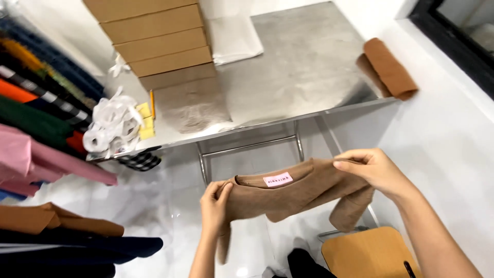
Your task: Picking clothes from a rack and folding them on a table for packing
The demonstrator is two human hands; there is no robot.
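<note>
Brown garment (288, 193) stretched between both grips

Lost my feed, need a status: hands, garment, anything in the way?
Left hand and right hand both gripping tan knit garment, held above floor. Steel table ahead, partly bare. Wooden stool below right.

I'm in a clothing packing room: a steel table (309, 67) beyond my hands, stacked cardboard boxes (159, 41) (all plain), folded garments (36, 118) piled left.
</note>
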